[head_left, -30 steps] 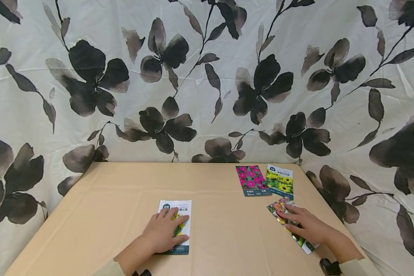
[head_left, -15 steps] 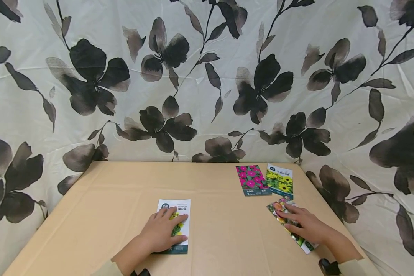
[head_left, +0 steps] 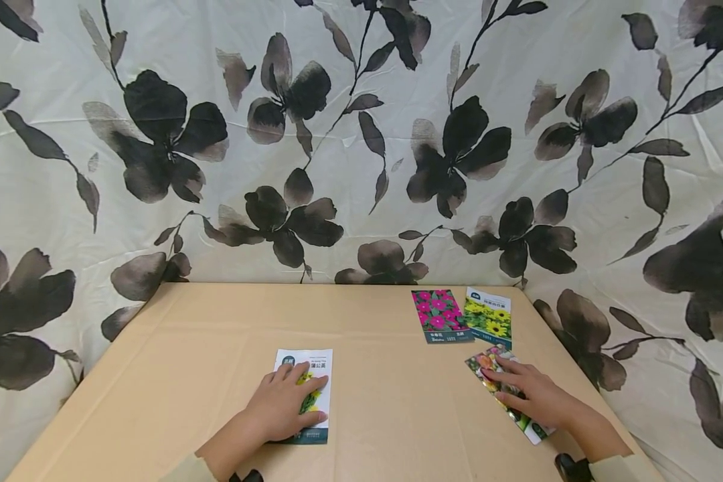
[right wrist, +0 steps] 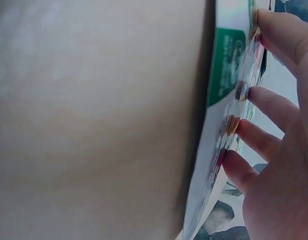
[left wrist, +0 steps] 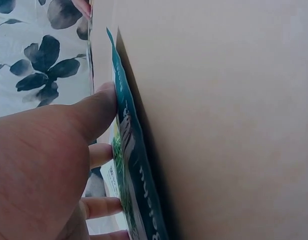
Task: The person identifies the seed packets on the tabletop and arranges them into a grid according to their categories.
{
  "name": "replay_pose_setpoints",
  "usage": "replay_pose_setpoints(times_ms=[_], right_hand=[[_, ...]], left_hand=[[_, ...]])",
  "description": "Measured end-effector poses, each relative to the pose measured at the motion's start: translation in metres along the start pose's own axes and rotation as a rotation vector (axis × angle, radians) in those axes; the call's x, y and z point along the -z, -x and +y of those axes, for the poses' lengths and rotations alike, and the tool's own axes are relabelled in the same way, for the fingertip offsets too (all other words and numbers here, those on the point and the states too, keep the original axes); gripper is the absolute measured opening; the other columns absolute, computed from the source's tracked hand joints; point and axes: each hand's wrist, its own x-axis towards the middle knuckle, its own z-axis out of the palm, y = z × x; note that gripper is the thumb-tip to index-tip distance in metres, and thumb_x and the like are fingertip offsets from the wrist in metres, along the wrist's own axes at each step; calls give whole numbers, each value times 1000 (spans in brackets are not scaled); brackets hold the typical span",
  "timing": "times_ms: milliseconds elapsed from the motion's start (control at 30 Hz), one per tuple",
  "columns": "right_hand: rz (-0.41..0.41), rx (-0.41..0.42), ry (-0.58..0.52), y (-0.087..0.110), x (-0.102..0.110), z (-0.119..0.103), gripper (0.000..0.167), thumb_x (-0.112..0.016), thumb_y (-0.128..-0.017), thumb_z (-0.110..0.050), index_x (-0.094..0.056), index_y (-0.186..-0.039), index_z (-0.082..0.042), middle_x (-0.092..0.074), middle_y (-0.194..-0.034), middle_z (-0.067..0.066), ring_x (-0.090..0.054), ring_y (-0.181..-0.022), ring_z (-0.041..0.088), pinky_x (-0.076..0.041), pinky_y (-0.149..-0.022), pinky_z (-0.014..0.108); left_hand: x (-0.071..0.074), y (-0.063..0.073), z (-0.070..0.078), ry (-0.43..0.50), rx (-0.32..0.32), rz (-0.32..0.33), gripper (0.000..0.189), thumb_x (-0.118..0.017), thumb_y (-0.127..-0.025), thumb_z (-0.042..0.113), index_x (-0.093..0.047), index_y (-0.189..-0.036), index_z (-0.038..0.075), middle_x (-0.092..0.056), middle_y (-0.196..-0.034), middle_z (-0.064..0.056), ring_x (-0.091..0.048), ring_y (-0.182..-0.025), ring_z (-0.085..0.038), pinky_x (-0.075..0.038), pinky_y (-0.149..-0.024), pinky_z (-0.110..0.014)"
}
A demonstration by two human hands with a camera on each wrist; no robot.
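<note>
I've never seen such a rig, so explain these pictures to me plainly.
There is no machine here, just a person's two bare hands. The wide picture comes from a camera worn on the head; the two close views come from wrist cameras. On the table, the left hand rests on the white packet, the right hand on the slanted packet. The pink packet and the yellow packet lie farther back. All four show flowers. Nothing looks gripped: the fingers seem laid on top.
</note>
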Motion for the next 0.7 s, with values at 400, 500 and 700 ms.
replay_pose_setpoints(times_ms=[400,500,700], right_hand=[[-22,-10,-19,0,2,-4,57,-64,-98,-47,-54,-150,-27,-36,-163,24,-35,-143,57,-37,-105,75],[-27,-31,-9,0,2,-6,57,-64,-97,-49,-55,-149,-28,-36,-163,24,-35,-142,56,-37,-104,75],[-14,-55,26,-1,1,-12,57,-64,-96,-52,-56,-148,-30,-38,-161,22,-41,-137,51,-40,-102,74]], left_hand=[[-1,-1,-1,1,-1,12,67,-68,-86,68,-60,-143,35,-50,-155,-13,-42,-142,-48,-37,-107,-68],[0,-1,-1,3,-1,18,66,-69,-86,68,-61,-142,34,-50,-154,-13,-42,-142,-48,-38,-107,-68],[0,-1,-1,4,2,23,66,-70,-85,67,-61,-142,34,-50,-154,-13,-42,-142,-48,-38,-107,-69]])
